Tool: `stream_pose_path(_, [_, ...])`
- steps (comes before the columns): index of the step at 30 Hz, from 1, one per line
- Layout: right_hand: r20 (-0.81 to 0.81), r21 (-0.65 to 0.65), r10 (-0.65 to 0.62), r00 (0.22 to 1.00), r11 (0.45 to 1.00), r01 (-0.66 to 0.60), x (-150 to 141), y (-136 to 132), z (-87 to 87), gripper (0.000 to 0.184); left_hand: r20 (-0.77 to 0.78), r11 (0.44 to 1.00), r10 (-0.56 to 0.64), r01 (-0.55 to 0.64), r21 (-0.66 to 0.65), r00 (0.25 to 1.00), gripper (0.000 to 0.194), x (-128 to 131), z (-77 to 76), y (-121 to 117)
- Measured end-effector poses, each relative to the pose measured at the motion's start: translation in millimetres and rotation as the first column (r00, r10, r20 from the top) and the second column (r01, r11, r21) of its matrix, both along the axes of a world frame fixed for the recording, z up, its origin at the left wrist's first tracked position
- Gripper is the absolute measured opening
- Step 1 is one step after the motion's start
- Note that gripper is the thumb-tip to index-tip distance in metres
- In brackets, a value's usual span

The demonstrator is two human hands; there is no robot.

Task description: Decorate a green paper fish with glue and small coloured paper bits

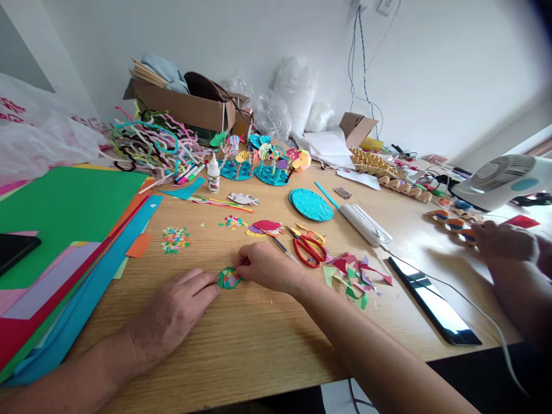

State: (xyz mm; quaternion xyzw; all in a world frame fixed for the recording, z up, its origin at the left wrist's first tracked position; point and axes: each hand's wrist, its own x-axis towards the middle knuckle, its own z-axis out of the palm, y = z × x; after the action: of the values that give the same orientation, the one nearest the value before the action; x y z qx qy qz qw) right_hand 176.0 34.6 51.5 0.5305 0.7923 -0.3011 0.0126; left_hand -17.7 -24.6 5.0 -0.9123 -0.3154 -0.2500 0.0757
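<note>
A small green paper fish [230,278] covered with coloured paper bits lies on the wooden table between my hands. Its left edge is held by the closed fingertips of my left hand [179,305]. My right hand [269,265] pinches at its right end, and the fingertips hide that part; whether a loose bit is also between them I cannot see. Beyond them are a pile of tiny paper scraps [176,240] and a second small pile of bits [235,222]. Red-handled scissors [309,250], a pen [287,250] and oval paper cutouts [265,227] lie near my right hand.
Coloured paper sheets [64,207] are stacked at left. A glue bottle [213,174], fish decorations [271,164], blue discs [311,204] and pipe cleaners [159,141] stand farther back. At right are paper offcuts [356,276], a phone [433,299], a cable, a fan [509,181] and another person's hand [506,241].
</note>
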Motion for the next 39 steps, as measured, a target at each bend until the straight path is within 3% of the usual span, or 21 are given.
stream_pose_path(13, [-0.277, -0.073, -0.083, 0.957, 0.995, 0.065, 13.7, 9.3, -20.8, 0.008, 0.041, 0.999, -0.016, 0.017, -0.036, 0.999, 0.039, -0.6, -5.1, 0.8])
stream_pose_path(17, [-0.359, -0.067, -0.145, 0.922, 0.989, 0.129, 15.9, 5.9, -17.6, 0.005, 0.21, 0.984, 0.019, 0.02, -0.179, 0.977, 0.029, -4.6, -3.6, 1.5])
stream_pose_path(20, [-0.484, -0.089, -0.219, 0.847, 0.976, 0.201, 13.0, -4.2, -7.1, 0.006, 0.391, 0.9, 0.2, -0.011, -0.435, 0.899, 0.017, -5.4, 5.0, 4.3])
stream_pose_path(23, [-0.538, -0.141, -0.302, 0.787, 0.953, 0.27, 5.2, -17.6, 4.6, 0.01, 0.459, 0.72, 0.408, 0.032, -0.694, 0.789, 0.014, 1.5, 16.9, 9.4])
stream_pose_path(26, [-0.57, -0.119, -0.339, 0.749, 0.935, 0.333, -3.1, -28.5, 8.8, 0.013, 0.484, 0.606, 0.488, 0.117, -0.787, 0.726, 0.018, 13.5, 24.2, 14.9])
stream_pose_path(32, [-0.637, -0.079, -0.34, 0.692, 0.922, 0.38, -6.9, -36.2, -0.7, 0.014, 0.491, 0.559, 0.491, 0.172, -0.811, 0.719, 0.018, 29.6, 21.9, 21.7])
stream_pose_path(39, [-0.633, -0.083, -0.356, 0.687, 0.914, 0.397, -6.4, -40.9, -4.9, 0.014, 0.518, 0.547, 0.484, 0.218, -0.808, 0.705, 0.017, 37.6, 27.1, 18.4])
